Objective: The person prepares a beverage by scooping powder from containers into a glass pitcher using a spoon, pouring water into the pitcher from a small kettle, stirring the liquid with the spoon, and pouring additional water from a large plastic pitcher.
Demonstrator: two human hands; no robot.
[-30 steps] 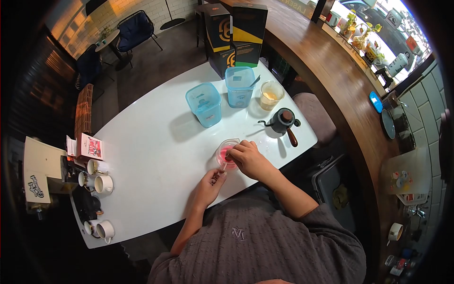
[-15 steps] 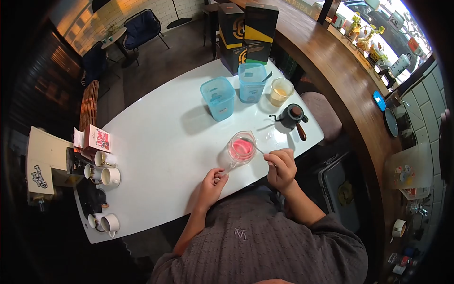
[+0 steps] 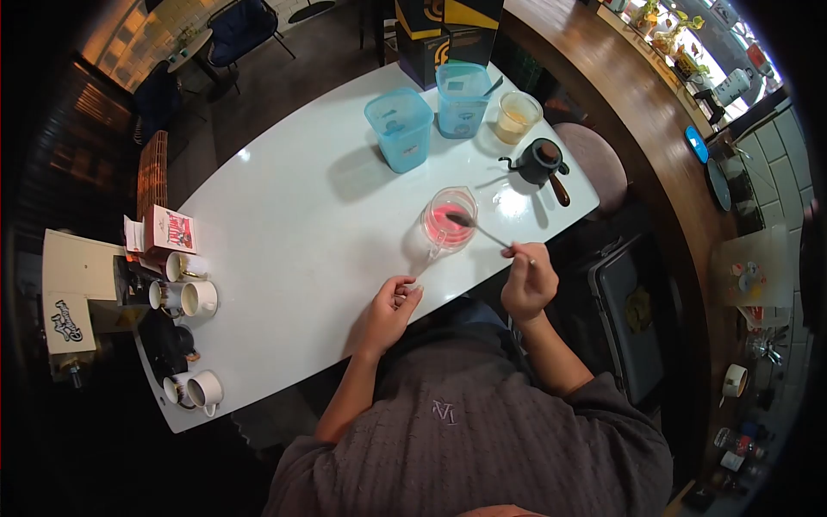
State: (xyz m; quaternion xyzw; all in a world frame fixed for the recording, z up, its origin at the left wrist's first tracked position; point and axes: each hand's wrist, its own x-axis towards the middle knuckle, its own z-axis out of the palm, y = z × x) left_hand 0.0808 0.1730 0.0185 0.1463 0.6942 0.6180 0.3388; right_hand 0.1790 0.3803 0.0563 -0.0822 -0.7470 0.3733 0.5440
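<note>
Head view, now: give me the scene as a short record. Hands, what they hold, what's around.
right hand: grips a spoon by its handle
spoon: its bowl end overlaps the jug's opening; contact with the contents unclear
glass jug: on the white table, pink contents inside
left hand: fingers curled, near the jug's handle; nothing clearly held
beyond the jug: two blue containers, a clear cup with pale contents, a dark kettle with a brown handle
far left of view: white mugs
</note>
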